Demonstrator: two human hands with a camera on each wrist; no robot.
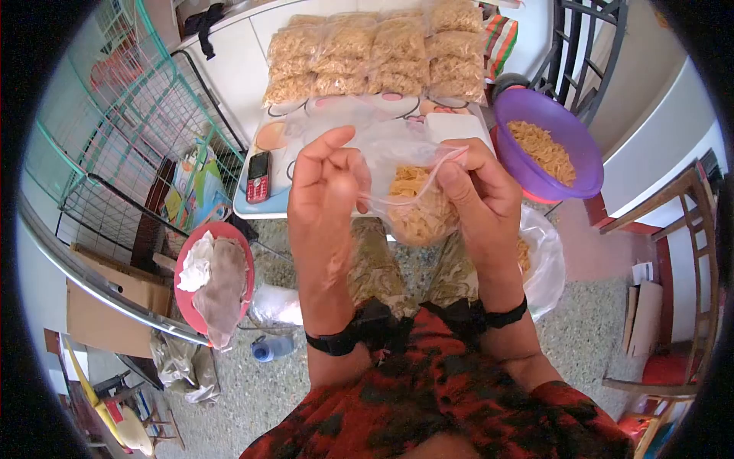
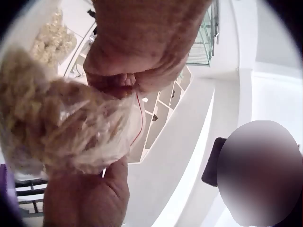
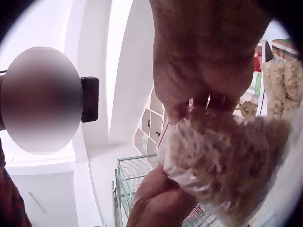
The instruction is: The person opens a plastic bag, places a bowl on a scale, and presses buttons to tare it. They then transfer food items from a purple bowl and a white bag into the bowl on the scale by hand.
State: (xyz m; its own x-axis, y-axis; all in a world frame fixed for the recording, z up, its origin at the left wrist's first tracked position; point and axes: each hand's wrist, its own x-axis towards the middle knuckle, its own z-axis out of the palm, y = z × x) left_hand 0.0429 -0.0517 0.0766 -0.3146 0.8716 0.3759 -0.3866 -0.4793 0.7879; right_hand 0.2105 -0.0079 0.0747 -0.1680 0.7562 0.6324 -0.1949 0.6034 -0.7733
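A clear zip bag (image 1: pixel 423 218), partly filled with pale yellow, curled dry pieces, hangs between both hands above the person's lap. My right hand (image 1: pixel 488 191) pinches its red-lined top edge, thumb on the near side. At the other end of that edge, my left hand (image 1: pixel 325 183) holds the plastic with its fingers curled, one finger raised. In the left wrist view the bag (image 2: pixel 71 125) bulges below the left hand (image 2: pixel 142 42). The right wrist view shows the bag (image 3: pixel 222 161) under the right hand (image 3: pixel 203 56), with the red line running between the hands.
Filled bags (image 1: pixel 375 53) stand stacked at the back of the low table (image 1: pixel 267 208). A phone (image 1: pixel 259 177) lies at its left. On the right is a purple basin (image 1: pixel 589 164) of similar pieces; a red basin (image 1: pixel 246 260) with cloths stands left, near a blue bottle (image 1: pixel 271 349).
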